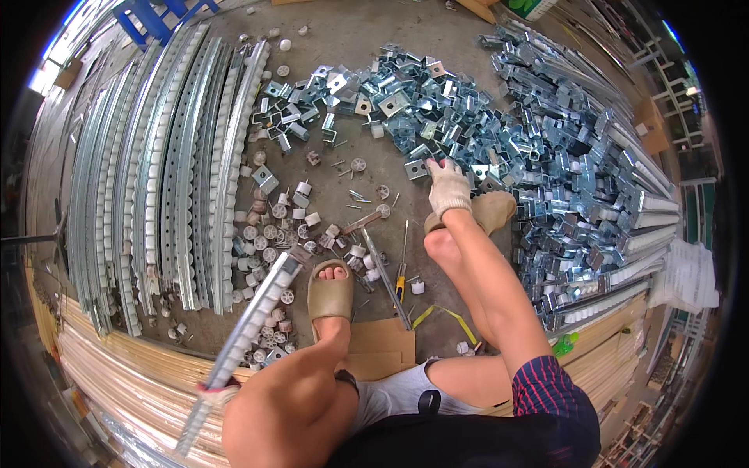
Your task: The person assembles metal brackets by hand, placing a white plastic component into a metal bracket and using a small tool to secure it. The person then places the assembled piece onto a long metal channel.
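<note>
My left hand [220, 392], in a pale glove with red on it, is closed around a steel roller track [253, 318]. The track is a long channel with white rollers along it, slanting up from the lower left to near my left foot. My right hand [450, 189], in a similar glove, reaches to the near edge of a heap of shiny metal brackets [445, 105]. Its fingers are bent, with the tips at one square metal bracket [417, 169] that has a hole in it. The fingertips are partly hidden.
Several roller tracks [168, 171] lie side by side at left; others lie under brackets at right. Loose white rollers [269, 234] and pins litter the floor. A yellow-handled screwdriver [401, 285], a metal bar [386, 277] and cardboard [382, 343] lie between my feet.
</note>
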`<state>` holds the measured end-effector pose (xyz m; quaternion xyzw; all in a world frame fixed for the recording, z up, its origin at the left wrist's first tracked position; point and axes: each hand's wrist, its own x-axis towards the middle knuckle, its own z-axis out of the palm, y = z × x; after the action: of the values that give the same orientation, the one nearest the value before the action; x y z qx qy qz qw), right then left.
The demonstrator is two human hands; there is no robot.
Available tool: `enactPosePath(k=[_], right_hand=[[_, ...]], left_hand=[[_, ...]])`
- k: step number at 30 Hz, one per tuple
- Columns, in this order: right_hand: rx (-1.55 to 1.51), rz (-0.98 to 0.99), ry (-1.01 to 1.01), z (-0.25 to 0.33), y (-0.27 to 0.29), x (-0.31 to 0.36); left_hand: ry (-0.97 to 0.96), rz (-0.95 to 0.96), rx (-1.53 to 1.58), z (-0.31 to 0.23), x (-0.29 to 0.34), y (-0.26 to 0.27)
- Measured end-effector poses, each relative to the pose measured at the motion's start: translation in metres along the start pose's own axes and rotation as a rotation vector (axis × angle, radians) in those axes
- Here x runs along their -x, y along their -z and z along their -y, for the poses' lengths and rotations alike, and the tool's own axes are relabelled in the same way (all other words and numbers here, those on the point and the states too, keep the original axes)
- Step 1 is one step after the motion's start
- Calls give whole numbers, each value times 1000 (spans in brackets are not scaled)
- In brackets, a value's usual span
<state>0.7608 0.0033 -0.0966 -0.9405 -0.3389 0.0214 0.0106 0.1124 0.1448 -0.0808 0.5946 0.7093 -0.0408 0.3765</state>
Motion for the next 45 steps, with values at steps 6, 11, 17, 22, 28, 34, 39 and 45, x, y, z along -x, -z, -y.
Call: enactPosePath(k=[6, 11, 17, 22, 28, 34, 39, 45], right_hand=[[49, 176, 66, -31, -16, -14], [-34, -48, 9, 4, -3, -27], [38, 176, -117, 4, 3, -61], [70, 236, -70, -9, 2, -67], [-125, 86, -44, -12, -13, -43], [-637, -189, -181, -43, -48, -49], [-373, -125, -109, -42, -19, -56], [-190, 18, 182, 9, -5, -69]], left_hand=[[-127, -269, 322, -61, -42, 118], [-305, -583, 626, -104, -56, 276], [-491, -593, 746, -150, -32, 332], [-391, -117, 308, -206, 24, 198], [-341, 248, -233, -168, 23, 93], [-250, 471, -291, -91, 25, 64], [-271, 958, -321, -119, 90, 47], [-303, 1304, -388, -133, 93, 45]])
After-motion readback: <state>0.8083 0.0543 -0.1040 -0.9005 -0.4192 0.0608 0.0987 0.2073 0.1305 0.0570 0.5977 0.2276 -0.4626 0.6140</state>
